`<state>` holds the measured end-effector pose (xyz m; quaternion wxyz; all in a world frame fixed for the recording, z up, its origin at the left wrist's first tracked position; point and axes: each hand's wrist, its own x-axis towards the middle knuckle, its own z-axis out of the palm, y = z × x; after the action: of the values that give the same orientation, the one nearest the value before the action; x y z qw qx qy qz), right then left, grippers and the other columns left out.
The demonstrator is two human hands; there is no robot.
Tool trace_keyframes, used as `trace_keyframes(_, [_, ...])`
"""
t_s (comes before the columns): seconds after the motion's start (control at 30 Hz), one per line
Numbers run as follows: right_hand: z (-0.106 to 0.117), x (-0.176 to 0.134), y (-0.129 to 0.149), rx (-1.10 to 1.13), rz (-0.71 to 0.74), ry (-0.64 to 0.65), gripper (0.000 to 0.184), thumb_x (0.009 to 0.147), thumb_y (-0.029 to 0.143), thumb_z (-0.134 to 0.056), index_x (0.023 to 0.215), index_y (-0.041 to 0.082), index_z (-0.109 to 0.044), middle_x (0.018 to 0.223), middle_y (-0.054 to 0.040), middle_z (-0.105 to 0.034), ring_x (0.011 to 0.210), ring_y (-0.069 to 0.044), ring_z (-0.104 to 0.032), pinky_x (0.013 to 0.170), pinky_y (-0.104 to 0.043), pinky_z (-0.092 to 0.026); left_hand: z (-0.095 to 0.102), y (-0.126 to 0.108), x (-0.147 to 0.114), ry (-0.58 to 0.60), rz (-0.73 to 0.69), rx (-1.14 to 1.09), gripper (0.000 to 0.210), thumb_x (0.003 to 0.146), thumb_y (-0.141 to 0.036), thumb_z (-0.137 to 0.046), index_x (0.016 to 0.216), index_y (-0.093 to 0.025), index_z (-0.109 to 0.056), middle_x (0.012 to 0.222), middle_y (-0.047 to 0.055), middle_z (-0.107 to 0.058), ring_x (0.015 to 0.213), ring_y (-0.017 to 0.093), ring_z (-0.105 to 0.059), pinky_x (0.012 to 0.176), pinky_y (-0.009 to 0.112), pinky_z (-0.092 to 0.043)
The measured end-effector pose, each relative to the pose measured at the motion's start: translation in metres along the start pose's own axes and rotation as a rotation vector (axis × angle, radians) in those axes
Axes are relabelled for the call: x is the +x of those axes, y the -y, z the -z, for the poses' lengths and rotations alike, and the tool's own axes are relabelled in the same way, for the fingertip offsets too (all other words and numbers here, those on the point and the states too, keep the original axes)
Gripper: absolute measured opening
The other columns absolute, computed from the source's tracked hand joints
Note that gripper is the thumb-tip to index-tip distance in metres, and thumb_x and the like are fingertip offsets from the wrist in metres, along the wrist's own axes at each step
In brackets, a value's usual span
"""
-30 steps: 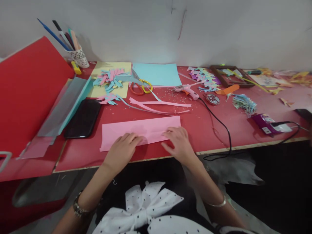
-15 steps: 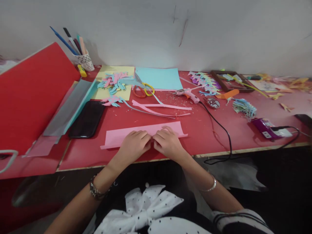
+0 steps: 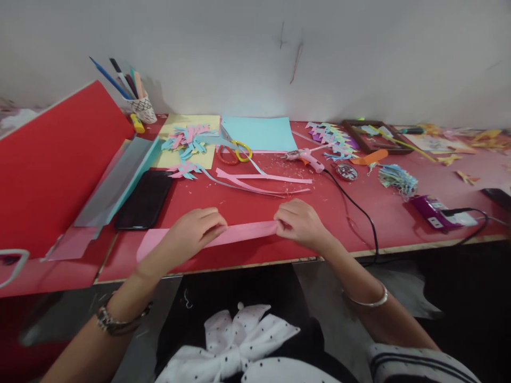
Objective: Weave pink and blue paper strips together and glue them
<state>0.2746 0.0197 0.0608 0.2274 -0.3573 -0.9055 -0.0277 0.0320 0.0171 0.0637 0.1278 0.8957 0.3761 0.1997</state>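
Note:
A long pink paper (image 3: 249, 232) stretches between my two hands, just above the front part of the red table. My left hand (image 3: 197, 229) is closed on its upper edge, with fingers and thumb pinched together. Part of the paper shows to the left, behind that wrist. At the other end, my right hand (image 3: 299, 226) pinches the paper's right tip. Thin pink paper strips (image 3: 263, 183) lie on the table beyond the hands. Scissors (image 3: 235, 152) with a red and a yellow handle rest behind the strips.
A black phone (image 3: 144, 199) and a red folder (image 3: 56, 165) with grey and blue sheets are at left. The pink glue gun (image 3: 305, 158) trails a black cord to a purple box (image 3: 433, 213). Blue paper (image 3: 259, 134) and a pen cup (image 3: 142, 108) stand at the back.
My hands have moved apart, left hand leftward and right hand rightward along the pink paper. The paper has turned narrower in view and looks lifted at its right end.

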Motion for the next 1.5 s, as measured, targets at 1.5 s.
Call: trace_keyframes(1.5, [0.045,0.011,-0.012,0.442,-0.294,0.167,0.021,0.083,0.025,-0.045,0.066,0.015,-0.052,0.057,0.0027,-0.052,0.052,-0.007,-0.042,0.052,-0.016,-0.031,0.044,0.06,-0.046,-0.225,0.239,0.605,0.026,0.079,-0.021,-0.03,0.056,-0.022,-0.041,0.052,-0.003,-0.051,0.047,0.012,-0.043,0.048,0.025,-0.028])
